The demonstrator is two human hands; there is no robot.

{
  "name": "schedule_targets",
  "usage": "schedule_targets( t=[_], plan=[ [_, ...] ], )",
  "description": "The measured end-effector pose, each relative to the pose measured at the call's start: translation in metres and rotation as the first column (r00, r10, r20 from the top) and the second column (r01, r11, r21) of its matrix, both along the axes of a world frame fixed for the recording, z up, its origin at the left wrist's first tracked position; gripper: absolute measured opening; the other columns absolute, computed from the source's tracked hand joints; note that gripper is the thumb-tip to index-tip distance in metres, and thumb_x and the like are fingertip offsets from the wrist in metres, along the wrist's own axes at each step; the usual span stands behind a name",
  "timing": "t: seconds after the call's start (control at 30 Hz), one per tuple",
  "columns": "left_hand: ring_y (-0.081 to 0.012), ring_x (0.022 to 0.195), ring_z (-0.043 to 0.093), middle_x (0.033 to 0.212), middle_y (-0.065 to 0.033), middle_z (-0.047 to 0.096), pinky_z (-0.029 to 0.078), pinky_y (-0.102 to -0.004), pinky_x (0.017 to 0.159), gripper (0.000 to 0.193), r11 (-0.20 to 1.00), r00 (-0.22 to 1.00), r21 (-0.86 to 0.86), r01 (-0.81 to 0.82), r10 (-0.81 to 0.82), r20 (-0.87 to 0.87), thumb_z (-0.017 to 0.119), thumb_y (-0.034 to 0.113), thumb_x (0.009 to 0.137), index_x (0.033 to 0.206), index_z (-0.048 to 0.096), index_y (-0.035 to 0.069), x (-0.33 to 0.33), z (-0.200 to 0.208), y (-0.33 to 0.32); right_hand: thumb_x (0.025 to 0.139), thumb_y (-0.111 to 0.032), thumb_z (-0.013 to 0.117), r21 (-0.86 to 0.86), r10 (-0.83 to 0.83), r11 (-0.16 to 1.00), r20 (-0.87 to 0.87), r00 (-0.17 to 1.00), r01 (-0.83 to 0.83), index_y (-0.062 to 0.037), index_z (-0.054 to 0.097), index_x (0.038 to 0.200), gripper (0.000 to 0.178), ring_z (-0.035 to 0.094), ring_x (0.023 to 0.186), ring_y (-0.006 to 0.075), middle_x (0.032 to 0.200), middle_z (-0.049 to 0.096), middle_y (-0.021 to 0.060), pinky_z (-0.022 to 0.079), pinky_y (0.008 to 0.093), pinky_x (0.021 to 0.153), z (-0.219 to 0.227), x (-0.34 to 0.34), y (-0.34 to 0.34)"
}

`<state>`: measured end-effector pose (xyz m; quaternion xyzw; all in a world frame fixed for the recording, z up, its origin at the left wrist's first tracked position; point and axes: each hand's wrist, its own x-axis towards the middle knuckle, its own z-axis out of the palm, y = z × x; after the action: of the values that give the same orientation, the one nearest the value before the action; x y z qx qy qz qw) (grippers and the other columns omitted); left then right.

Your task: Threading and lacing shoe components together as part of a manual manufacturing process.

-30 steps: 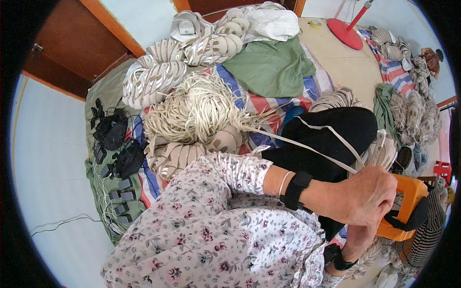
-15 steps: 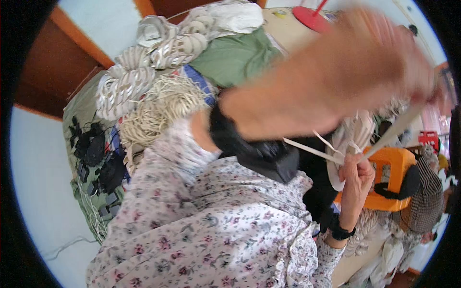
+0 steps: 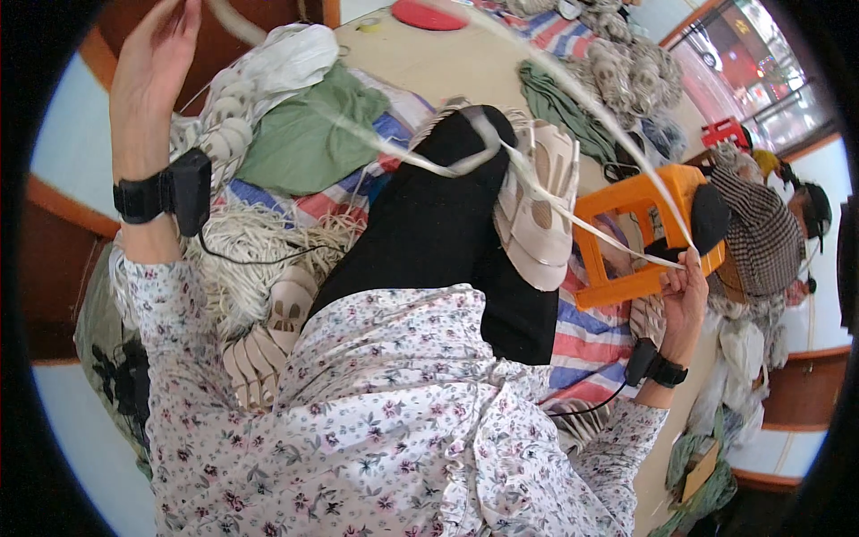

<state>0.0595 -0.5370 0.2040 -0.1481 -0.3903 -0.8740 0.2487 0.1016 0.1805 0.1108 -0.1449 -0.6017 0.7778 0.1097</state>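
A beige openwork shoe point(image 3: 543, 215), with slots along its upper, rests against my black-trousered leg. A long white flat lace point(image 3: 595, 234) runs out of it. My right hand point(image 3: 684, 273), beside the orange stool, pinches part of this lace between thumb and fingers. From there one strand leads to the shoe and another arcs up past the top edge. My left hand point(image 3: 157, 67) is raised at the upper left, with its fingers curled. The top edge cuts off its fingertips, and a blurred strand of lace passes close by it.
An orange plastic stool point(image 3: 595, 291) stands at the right, near a checked cloth bundle point(image 3: 761, 233). White cords point(image 3: 246, 259) lie heaped at my left, with green cloth point(image 3: 309, 143) beyond. A red round base point(image 3: 428, 14) is at the far edge.
My left hand has swept from the upper right to the upper left. My right hand is now away from the shoe, and the lace stretches in long arcs. The view has also shifted.
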Motion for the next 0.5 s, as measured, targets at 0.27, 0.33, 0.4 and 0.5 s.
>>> schedule_targets(
  t=[0.27, 0.33, 0.4, 0.5],
  plan=[
    [-0.0271, 0.116, 0.062, 0.123, -0.0218, 0.063, 0.053, -0.0295, 0.101, 0.03, 0.951, 0.905, 0.093, -0.296, 0.248, 0.345, 0.059, -0.006, 0.092, 0.12, 0.057, -0.016, -0.031, -0.115, -0.062, 0.103, -0.017, 0.054, -0.221, -0.143, 0.962, 0.09, 0.986, 0.159, -0.0072, 0.061, 0.097, 0.013, 0.049, 0.058, 0.0106, 0.064, 0.048, -0.005, 0.046, 0.0284, 0.06, -0.057, 0.06, 0.143],
    [-0.0271, 0.115, 0.062, 0.122, -0.0217, 0.063, 0.053, -0.0292, 0.101, 0.028, 0.931, 0.871, 0.079, -0.356, 0.3, 0.388, 0.058, -0.006, 0.093, 0.119, 0.057, -0.016, -0.021, -0.132, -0.07, 0.101, -0.014, 0.055, -0.215, -0.211, 0.946, 0.153, 0.965, 0.241, -0.0062, 0.063, 0.101, 0.011, 0.054, 0.063, 0.0113, 0.069, 0.055, -0.003, 0.048, 0.0292, 0.062, -0.068, 0.063, 0.146],
    [-0.0263, 0.113, 0.063, 0.122, -0.0215, 0.063, 0.054, -0.0291, 0.101, 0.025, 0.934, 0.842, 0.05, -0.354, 0.295, 0.453, 0.057, -0.006, 0.093, 0.116, 0.059, -0.015, -0.035, -0.148, -0.071, 0.097, -0.008, 0.058, -0.252, -0.332, 0.894, 0.179, 0.926, 0.37, -0.0032, 0.065, 0.11, 0.015, 0.065, 0.076, 0.0154, 0.087, 0.069, 0.0042, 0.054, 0.0324, 0.069, -0.088, 0.087, 0.186],
    [-0.026, 0.111, 0.064, 0.12, -0.021, 0.064, 0.054, -0.0291, 0.101, 0.024, 0.911, 0.781, 0.003, -0.412, 0.351, 0.516, 0.057, -0.006, 0.092, 0.114, 0.059, -0.015, -0.037, -0.167, -0.071, 0.093, -0.001, 0.057, -0.289, -0.381, 0.85, 0.242, 0.892, 0.441, -0.0014, 0.063, 0.114, 0.022, 0.068, 0.084, 0.0207, 0.094, 0.071, 0.0081, 0.057, 0.0424, 0.08, -0.097, 0.09, 0.19]
  ],
)
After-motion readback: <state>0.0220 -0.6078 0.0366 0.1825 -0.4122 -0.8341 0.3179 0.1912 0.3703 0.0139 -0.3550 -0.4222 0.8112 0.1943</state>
